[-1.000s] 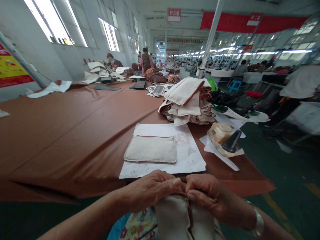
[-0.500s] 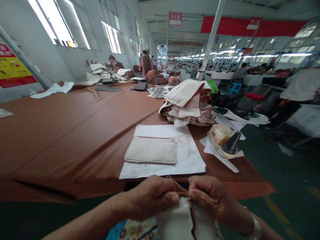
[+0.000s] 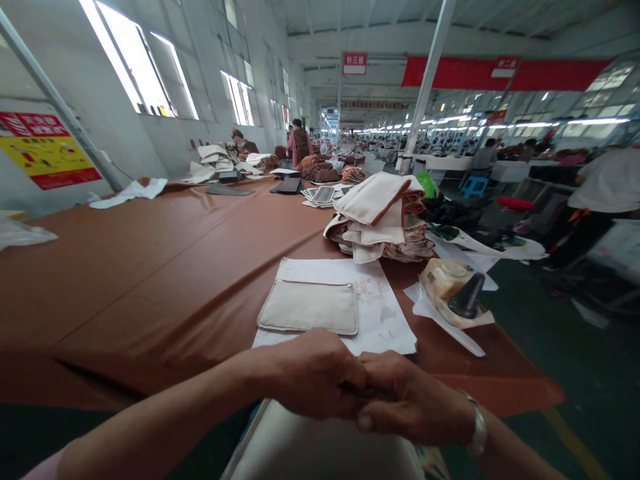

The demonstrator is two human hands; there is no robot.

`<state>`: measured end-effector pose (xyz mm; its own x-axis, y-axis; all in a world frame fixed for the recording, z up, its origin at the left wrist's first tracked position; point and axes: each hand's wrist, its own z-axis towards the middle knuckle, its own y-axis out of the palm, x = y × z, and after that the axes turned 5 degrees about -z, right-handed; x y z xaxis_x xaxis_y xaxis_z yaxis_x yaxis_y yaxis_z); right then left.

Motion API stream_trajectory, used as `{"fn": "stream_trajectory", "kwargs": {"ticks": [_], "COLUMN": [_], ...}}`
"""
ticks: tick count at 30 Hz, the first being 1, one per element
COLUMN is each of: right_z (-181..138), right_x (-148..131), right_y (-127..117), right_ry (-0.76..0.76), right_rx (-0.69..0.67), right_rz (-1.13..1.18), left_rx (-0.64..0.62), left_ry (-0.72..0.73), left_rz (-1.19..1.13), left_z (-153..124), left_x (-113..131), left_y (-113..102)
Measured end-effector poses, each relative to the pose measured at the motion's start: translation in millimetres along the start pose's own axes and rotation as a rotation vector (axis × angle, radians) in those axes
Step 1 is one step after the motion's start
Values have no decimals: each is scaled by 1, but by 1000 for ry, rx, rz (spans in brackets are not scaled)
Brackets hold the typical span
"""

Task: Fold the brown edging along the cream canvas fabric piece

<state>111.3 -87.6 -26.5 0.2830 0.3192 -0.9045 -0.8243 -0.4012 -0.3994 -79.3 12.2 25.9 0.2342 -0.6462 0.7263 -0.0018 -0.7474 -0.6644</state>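
At the table's front edge my left hand [image 3: 317, 377] and my right hand [image 3: 413, 403] meet, fingers closed and knuckles overlapping. Both grip the upper edge of a cream fabric piece [image 3: 325, 447], which spreads below them over my lap. The gripped edge is hidden behind the fingers. Just beyond my hands, a flat cream fabric panel [image 3: 307, 308] with a brown-trimmed top edge lies on a stained white paper sheet [image 3: 390, 327].
A pile of cream fabric pieces with brown edging [image 3: 380, 213] stands behind the paper. To the right are a yellowish container [image 3: 445, 277] and a black cone-shaped object [image 3: 467, 297]. Brown sheeting covers the table [image 3: 165, 280]. Other people [image 3: 301, 143] are farther back.
My hands have come together and turned over, my right hand now lying partly against the left. The cream piece's brown-edged opening, visible before, is now out of sight. The view has tilted up slightly.
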Motion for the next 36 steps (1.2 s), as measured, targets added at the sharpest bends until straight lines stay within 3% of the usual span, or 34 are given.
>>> {"fn": "stream_trajectory", "kwargs": {"ticks": [3, 4, 7, 9, 11, 14, 18, 22, 26, 31, 36], "right_z": [-7, -12, -30, -37, -38, -27, -4, 0, -3, -3, -6], "right_x": [5, 10, 33, 48, 55, 43, 16, 18, 27, 29, 25], "right_y": [4, 1, -12, -19, -21, -15, 5, 17, 24, 36, 41], "right_ry": [25, 37, 59, 114, 212, 263, 128, 134, 134, 151, 209], "right_rx": [102, 147, 277, 290, 211, 116, 138, 119, 108, 230, 320], "right_rz": [182, 228, 357, 369, 280, 173, 336, 393, 225, 187, 194], "left_rx": [-140, -135, -76, -7, 57, 50, 7, 54, 105, 220, 307], "left_ry": [-241, -290, -319, -308, -294, -220, -49, -163, -265, -174, -149], "left_rz": [-440, -591, -738, -811, -877, -768, -492, -417, -431, -529, -495], "left_z": [-17, -24, -44, -49, -46, -27, -3, -1, -2, 5, 5], "left_x": [-33, -48, -80, -84, -73, -41, -12, -24, -46, -47, -43], "left_y": [-20, -25, -28, -21, -12, -1, 0, -3, 12, 31, 24]}}
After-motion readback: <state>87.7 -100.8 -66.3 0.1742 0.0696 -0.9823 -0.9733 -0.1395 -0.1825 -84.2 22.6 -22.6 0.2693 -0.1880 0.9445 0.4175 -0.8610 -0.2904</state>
